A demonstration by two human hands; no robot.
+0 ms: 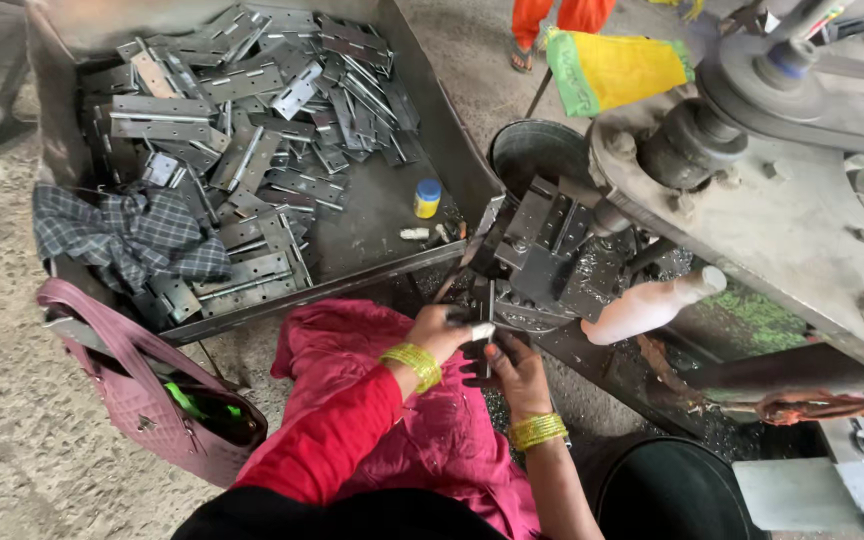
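Both my hands meet at the front of a dark metal fixture (542,260) on a grey machine (782,200). My left hand (442,330), with yellow bangles at the wrist, is closed around a small metal piece with a white tip. My right hand (510,368) pinches a thin flat metal strip (489,318) that stands upright under the fixture. Grey metal hinges (242,130) lie heaped in a big steel tray (372,270) to my left.
A checked cloth (127,235) lies in the tray's near corner, a small yellow bottle with a blue cap (428,198) near its right side. A pink bag (142,400) sits on the floor. A white plastic bottle (652,305) lies by the machine. Another person's feet (542,40) stand behind.
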